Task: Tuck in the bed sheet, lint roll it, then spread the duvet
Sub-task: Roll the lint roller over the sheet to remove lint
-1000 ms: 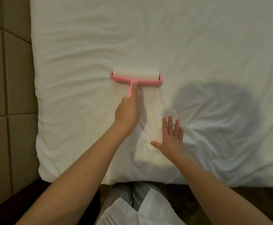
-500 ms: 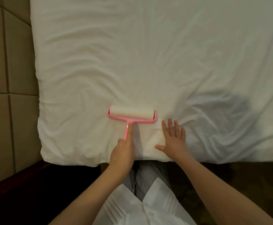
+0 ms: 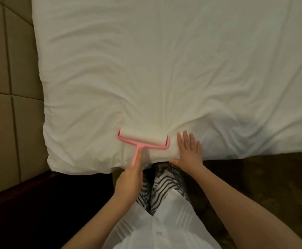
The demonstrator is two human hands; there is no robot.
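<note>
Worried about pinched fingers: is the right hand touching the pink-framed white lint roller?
Apart. Head view shows white bed sheet between the right hand and the pink-framed lint roller.

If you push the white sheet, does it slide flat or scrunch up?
Probably scrunches: the bed sheet shows soft wrinkles fanning from the flat right hand. Likely floppy and light, since its near edge hangs in loose folds.

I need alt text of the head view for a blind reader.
A person's left hand grips a pink lint roller on a wrinkled white bed sheet near the mattress edge, while the right hand rests flat beside it. Tan padded wall panels stand at the left.
</note>
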